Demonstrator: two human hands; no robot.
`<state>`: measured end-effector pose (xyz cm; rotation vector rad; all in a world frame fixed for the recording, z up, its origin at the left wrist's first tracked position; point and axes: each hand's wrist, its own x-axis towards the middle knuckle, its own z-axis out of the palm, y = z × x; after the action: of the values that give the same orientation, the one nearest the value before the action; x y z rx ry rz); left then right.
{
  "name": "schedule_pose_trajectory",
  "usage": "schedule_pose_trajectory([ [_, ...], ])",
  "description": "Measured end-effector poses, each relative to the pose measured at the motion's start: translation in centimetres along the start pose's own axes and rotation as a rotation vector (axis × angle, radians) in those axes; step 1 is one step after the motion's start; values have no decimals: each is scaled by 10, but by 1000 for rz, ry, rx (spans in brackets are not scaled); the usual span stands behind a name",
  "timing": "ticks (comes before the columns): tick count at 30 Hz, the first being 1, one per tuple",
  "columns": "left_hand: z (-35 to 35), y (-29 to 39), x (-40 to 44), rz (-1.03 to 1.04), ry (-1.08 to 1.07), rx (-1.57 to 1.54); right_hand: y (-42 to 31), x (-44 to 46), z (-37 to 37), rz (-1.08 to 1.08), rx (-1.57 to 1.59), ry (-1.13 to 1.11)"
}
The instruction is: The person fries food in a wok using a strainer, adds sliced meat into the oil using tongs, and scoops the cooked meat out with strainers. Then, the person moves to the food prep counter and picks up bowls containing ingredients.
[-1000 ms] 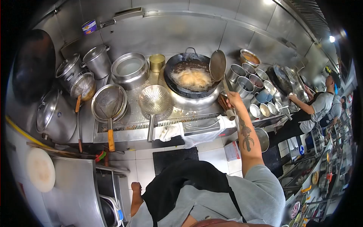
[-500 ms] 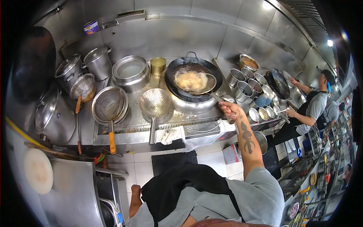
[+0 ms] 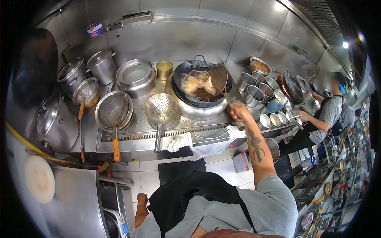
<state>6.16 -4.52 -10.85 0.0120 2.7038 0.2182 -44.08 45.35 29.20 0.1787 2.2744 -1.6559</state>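
Observation:
My right hand (image 3: pixel 239 112) is wrapped round the long handle of a mesh skimmer (image 3: pixel 220 76). The skimmer's bowl is tipped up at the right side of a black wok (image 3: pixel 183 70), with a few pale pieces of food against its mesh. Pale golden food (image 3: pixel 192 82) bubbles in the dark oil left of it. Down beside the black apron, my left hand (image 3: pixel 142 197) is closed, and whatever it may hold is too small to make out. A perforated ladle (image 3: pixel 162 109) lies on the stove left of the wok.
Mesh strainers (image 3: pixel 114 111) rest over a pan further left, near lidded pots (image 3: pixel 101 65). Several metal containers (image 3: pixel 254 95) stand right of the wok. A co-worker (image 3: pixel 329 113) works at another wok (image 3: pixel 293 88). White cloths (image 3: pixel 210 144) hang at the stove's front edge.
The skimmer has swung from lying low over the frying food to a raised, tipped position at the wok's right, with food against it. My right hand has turned; my left hand stays put.

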Motion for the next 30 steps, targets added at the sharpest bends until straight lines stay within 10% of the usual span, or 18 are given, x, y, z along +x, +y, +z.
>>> schedule_pose_trajectory([
  [30, 20, -3, 13, -253, 39, -205, -54, -8, 88, -240, -382, -87],
])
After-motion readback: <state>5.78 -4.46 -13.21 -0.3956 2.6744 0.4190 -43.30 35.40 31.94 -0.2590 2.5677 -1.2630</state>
